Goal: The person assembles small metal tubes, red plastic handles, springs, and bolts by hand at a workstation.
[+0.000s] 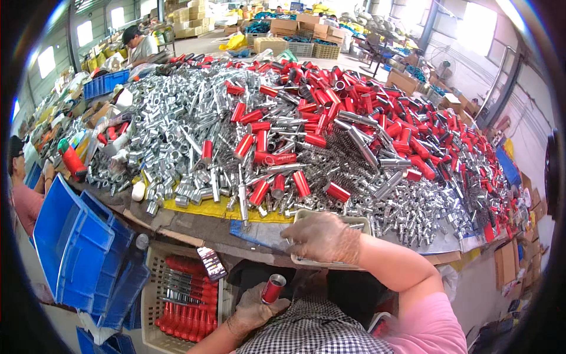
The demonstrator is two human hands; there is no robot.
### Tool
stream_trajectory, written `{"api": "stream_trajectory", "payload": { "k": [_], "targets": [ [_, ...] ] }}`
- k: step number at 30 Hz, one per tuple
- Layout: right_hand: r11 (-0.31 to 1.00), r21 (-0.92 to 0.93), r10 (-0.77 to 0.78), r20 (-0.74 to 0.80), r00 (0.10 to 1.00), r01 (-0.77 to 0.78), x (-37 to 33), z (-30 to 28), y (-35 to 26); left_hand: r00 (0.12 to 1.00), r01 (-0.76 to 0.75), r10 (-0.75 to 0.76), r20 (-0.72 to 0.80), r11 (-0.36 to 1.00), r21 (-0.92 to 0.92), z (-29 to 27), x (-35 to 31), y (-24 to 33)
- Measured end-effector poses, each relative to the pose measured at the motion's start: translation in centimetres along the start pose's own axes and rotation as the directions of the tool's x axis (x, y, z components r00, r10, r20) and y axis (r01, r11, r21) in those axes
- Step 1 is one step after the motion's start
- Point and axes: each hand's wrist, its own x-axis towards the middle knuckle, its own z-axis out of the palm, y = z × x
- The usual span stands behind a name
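Note:
My left hand (254, 308), in a pale work glove, is wrapped round a short red metal tube (273, 288) close to my lap. The tube stands roughly upright, and its open silvery end faces up. My right hand (324, 237), gloved too, hangs over a shallow whitish tray (303, 215) at the table's near edge. Motion smears its fingers, which point left, so whether they hold anything does not show. The hand covers much of the tray; small metal parts show at its right end.
A wide heap of silvery metal fittings (177, 118) and red tubes (330, 94) covers the table. At lower left, a cream crate (152, 295) holds rows of red-handled parts, with a phone (211, 263) at its rim. Blue bins (73, 236) lean beyond it. Co-workers (140, 46) sit at left.

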Motion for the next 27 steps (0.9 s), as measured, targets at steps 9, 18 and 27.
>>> {"api": "stream_trajectory", "payload": {
  "k": [9,18,27],
  "targets": [
    [0.853,0.000,0.504,-0.255,0.825,-0.521,2.2,-6.9,9.6,0.996,0.084,-0.089,0.012,0.973,0.216,0.0,1.4,-0.2],
    [0.726,-0.457,0.444,-0.259,0.858,-0.514,10.4,-1.5,12.8,0.993,-0.088,0.114,-0.033,0.896,0.435,0.4,1.4,-0.6],
    [0.833,-0.329,0.202,-0.570,0.796,-0.446,4.4,-4.0,11.2,0.914,0.349,-0.086,-0.396,0.664,0.661,-10.4,3.2,-11.5]
  ]
}}
